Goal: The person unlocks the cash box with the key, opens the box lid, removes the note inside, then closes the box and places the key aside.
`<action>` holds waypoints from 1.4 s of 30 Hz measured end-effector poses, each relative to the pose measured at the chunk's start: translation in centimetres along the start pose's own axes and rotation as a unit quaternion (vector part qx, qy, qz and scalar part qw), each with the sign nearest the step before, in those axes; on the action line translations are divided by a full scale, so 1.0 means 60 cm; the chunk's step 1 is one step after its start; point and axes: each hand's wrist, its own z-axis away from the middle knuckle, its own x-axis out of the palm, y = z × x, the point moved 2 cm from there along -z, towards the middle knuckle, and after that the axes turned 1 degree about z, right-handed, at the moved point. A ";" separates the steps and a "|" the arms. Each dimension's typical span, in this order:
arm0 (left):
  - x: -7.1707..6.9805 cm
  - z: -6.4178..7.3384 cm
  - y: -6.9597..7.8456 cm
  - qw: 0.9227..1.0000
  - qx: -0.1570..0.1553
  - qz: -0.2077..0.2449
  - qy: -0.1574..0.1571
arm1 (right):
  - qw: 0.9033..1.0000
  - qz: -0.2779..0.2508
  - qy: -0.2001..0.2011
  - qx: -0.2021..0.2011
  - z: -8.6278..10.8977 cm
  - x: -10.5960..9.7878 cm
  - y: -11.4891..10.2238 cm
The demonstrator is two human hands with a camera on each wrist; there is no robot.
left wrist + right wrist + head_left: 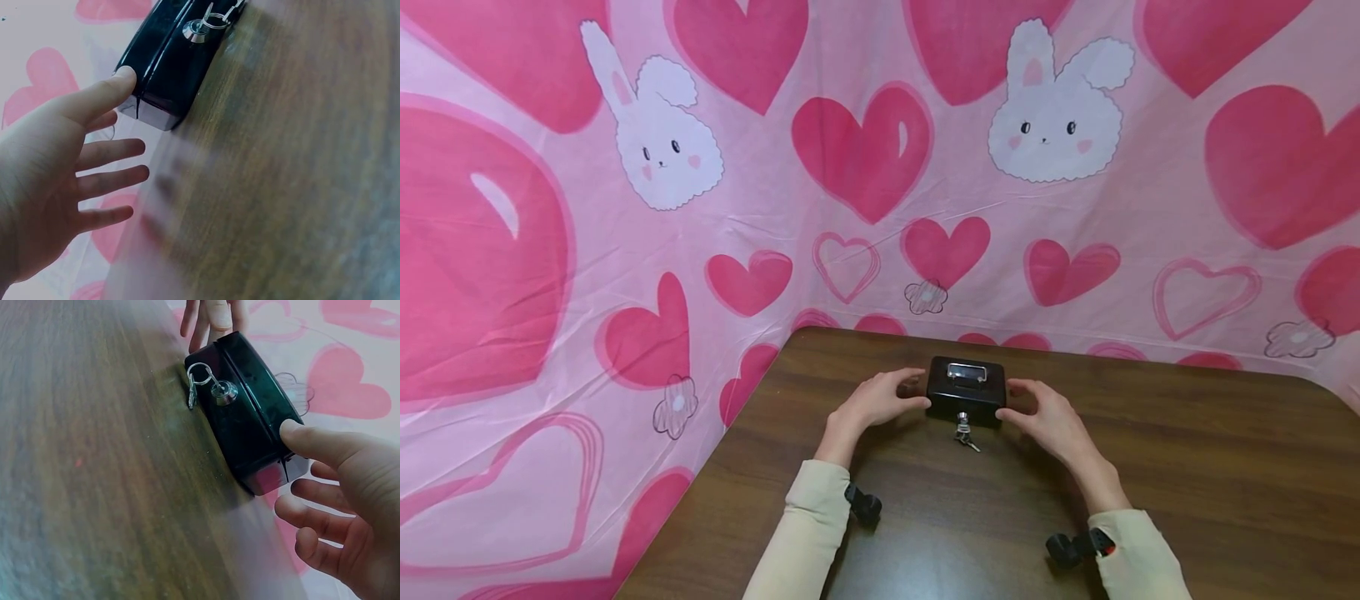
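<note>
A small black cash box (pixel 940 406) with a silver handle on its lid sits upright on the wooden table, lid down. A key on a ring with other keys (pixel 964 435) is in the round front lock. At the box's left end, my left hand (pixel 877 402) holds it with the thumb on the front corner and the index finger toward the back; the other fingers are spread apart. The right hand (pixel 1051 419) grips the opposite end, its thumb on the lid's front edge in the right wrist view and its remaining fingers bent beside the box.
The brown wooden table (pixel 1195 450) extends to both sides and toward me. A pink cloth with hearts and rabbits (pixel 865 150) hangs behind and along the left edge. Black cameras are strapped to both wrists over pale sleeves (pixel 820 508).
</note>
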 end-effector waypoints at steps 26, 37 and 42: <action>0.009 -0.007 0.008 1.000 0.016 -0.020 -0.006 | 1.000 -0.003 -0.008 0.002 -0.003 0.015 0.001; 0.008 -0.009 0.012 0.999 0.022 -0.034 0.000 | 1.000 0.000 -0.009 0.000 -0.004 0.016 0.004; 0.008 -0.010 0.014 0.999 0.020 -0.039 0.003 | 1.000 -0.006 -0.010 0.002 -0.005 0.015 0.004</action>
